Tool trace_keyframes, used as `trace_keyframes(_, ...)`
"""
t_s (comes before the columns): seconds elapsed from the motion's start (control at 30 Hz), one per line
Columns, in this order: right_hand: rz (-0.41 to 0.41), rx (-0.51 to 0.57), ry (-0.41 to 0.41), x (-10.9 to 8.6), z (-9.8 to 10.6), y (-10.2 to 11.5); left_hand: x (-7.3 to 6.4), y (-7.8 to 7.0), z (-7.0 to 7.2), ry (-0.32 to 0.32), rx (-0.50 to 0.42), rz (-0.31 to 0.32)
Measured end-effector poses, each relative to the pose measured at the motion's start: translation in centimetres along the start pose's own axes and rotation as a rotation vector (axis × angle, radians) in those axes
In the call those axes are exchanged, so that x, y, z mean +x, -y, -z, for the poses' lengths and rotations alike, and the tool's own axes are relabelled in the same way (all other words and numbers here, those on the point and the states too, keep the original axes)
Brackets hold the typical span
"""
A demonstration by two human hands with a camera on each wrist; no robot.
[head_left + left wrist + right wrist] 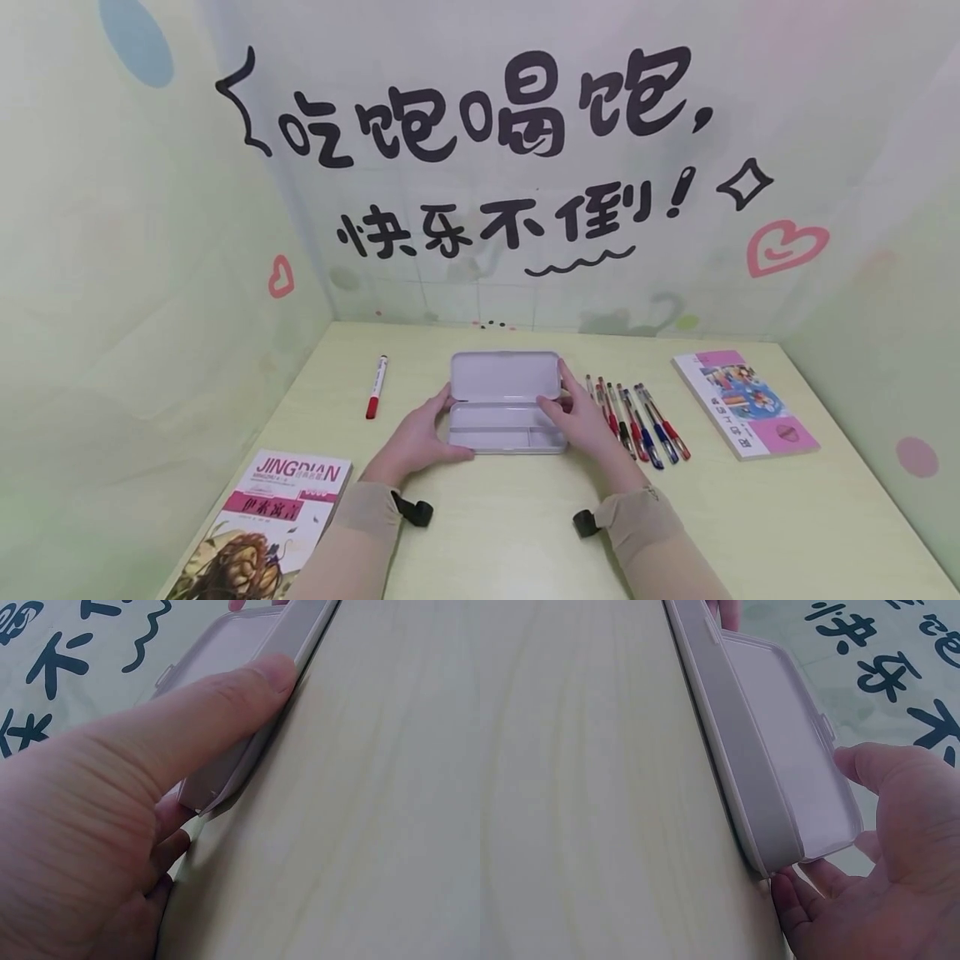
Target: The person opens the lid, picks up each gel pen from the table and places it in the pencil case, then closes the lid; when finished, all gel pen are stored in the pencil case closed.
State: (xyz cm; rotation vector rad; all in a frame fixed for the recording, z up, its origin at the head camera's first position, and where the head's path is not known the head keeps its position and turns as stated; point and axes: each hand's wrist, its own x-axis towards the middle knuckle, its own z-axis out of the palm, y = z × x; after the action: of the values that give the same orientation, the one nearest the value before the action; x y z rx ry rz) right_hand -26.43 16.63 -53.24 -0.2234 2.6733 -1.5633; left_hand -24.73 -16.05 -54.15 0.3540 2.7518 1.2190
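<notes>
Case (497,408) lies open (divider (528,436) showing inside), hands (416,437) (588,422) gripping it from either side.

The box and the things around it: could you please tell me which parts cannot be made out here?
- Box, head view: part of its right side, covered by the right hand.
- Box, right wrist view: its compartments, hidden by the front wall; its far end, cut off by the top edge.
- Lion book, head view: its lower end, cut off by the bottom edge.
- Marker, head view: its print, too small.
</notes>
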Motion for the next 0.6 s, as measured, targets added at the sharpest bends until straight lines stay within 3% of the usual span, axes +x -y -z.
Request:
trace_keyframes(0.17,-0.017,0.023,-0.059,-0.4,0.2,0.2,0.1,0.1,-0.1,0.0,-0.009,-0.004)
trace_keyframes(0.37,-0.061,0.054,-0.242,-1.3,2.1,0.0,0.1,0.4,-0.2,0.01,0.004,-0.025)
trace_keyframes(0.6,-0.133,-0.133,-0.415,-3.2,5.7,-1.7,0.0,0.3,0.1,0.01,-0.01,-0.027)
